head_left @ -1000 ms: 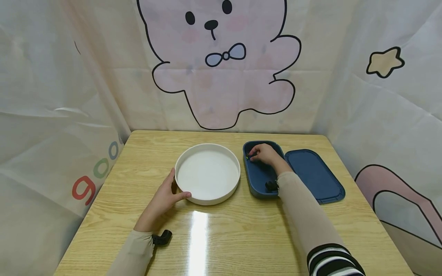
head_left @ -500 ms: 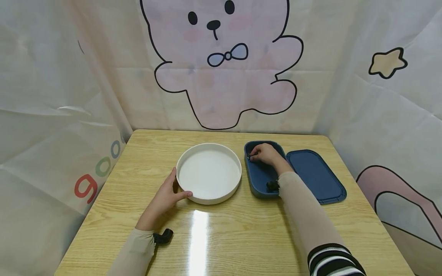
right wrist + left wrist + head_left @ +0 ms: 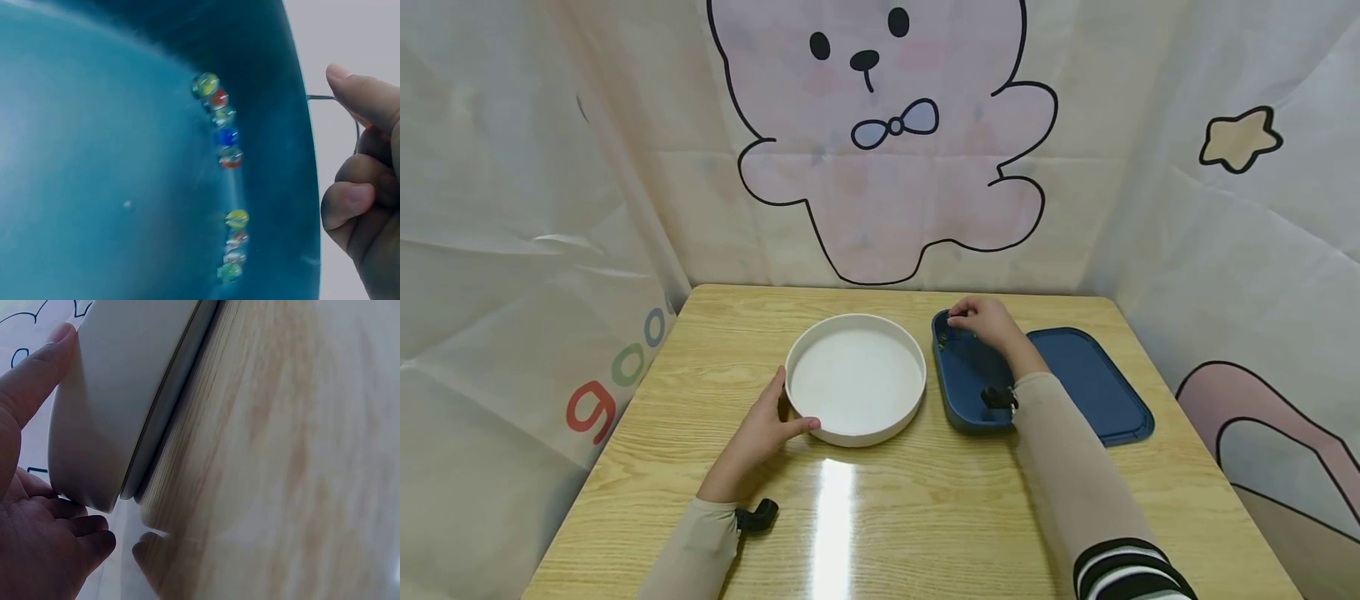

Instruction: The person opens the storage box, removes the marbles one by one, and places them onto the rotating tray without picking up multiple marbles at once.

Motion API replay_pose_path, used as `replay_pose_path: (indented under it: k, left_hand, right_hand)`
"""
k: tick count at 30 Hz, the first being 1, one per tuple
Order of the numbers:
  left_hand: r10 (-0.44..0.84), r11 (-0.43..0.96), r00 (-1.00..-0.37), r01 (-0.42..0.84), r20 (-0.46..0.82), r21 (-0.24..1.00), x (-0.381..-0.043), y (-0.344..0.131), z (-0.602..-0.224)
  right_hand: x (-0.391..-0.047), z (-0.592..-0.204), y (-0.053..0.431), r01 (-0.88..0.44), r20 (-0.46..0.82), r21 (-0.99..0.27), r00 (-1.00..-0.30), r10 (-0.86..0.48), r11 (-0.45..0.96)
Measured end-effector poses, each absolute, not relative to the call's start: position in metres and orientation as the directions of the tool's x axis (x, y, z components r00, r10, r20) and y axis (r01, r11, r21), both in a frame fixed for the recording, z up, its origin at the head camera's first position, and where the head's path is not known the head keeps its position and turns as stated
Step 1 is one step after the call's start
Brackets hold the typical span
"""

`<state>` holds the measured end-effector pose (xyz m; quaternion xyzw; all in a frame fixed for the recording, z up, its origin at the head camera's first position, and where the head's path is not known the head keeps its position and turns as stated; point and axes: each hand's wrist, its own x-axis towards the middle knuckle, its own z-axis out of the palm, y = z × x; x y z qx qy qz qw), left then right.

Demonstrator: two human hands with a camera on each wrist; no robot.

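My left hand [image 3: 760,427] rests against the near left side of a round white dish [image 3: 856,380], thumb and fingers spread along its outer wall. In the left wrist view, the thumb touches the wall and the lower fingers bend loosely. My right hand [image 3: 992,323] is over the far end of a dark blue box [image 3: 973,379]. Its thumb and fingertips are close together at the rim; whether anything lies between them is hidden. Along the box's inner edge lie several glass marbles [image 3: 227,137], coloured yellow, red, blue and green, in two short rows.
The blue lid [image 3: 1078,383] lies flat on the wooden table [image 3: 887,525], right of the box and partly behind the right forearm. Fabric walls with a cartoon bear [image 3: 880,200] enclose the table's back and sides.
My right hand has risen from inside the box and moved slightly back and right, uncovering marbles at the far end. The left hand stays at the dish.
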<state>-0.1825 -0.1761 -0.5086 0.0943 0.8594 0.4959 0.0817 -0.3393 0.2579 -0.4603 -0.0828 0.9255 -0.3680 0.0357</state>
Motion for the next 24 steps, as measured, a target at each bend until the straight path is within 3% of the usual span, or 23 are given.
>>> replay_pose_path:
  k: [24]
  left_hand:
    - [0.25,0.474,-0.968,0.104,-0.02,0.874,-0.185,-0.178,-0.512]
  right_hand:
    - [-0.344,-0.416,0.189,-0.255,0.069,-0.775,-0.944,-0.323,0.579]
